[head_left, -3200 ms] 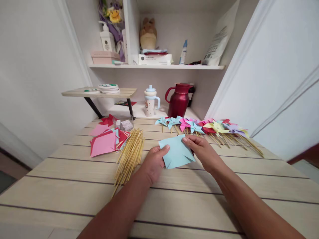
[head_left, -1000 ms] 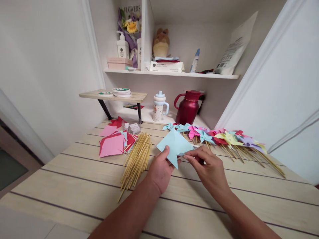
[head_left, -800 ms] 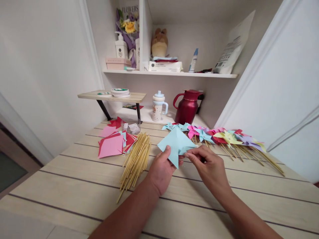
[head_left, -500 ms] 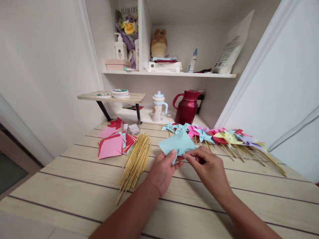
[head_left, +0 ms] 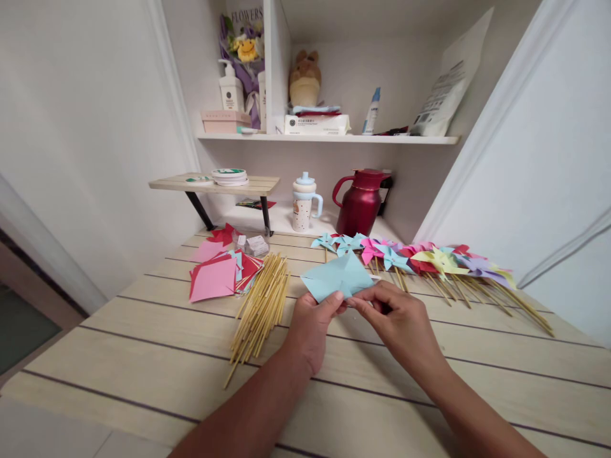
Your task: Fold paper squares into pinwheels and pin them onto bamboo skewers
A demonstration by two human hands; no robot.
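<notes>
A light blue paper square point(head_left: 337, 276) is raised above the table between my two hands, its near edge toward me. My left hand point(head_left: 312, 324) pinches that near edge, thumb on top and fingers underneath. From the right, my right hand point(head_left: 394, 315) pinches the same edge with thumb and index finger close to my left thumb. A small white tip shows by the right hand's knuckles; I cannot make out what it is. Left of my hands lies a pile of thin wooden sticks point(head_left: 261, 312). Beyond the paper, to the right, are finished paper pinwheels point(head_left: 394, 259) on sticks.
Pink and red paper squares point(head_left: 213, 280) are stacked at the left, with small clear packets point(head_left: 252, 245) behind. A small raised shelf point(head_left: 260, 185), a cup point(head_left: 302, 207) and a red jug point(head_left: 360, 202) stand at the back. A loaded wall shelf point(head_left: 363, 139) runs above.
The paper's near corner, which hung down by my left thumb, is now folded up onto the sheet under that thumb. My left fingers have curled in beneath it.
</notes>
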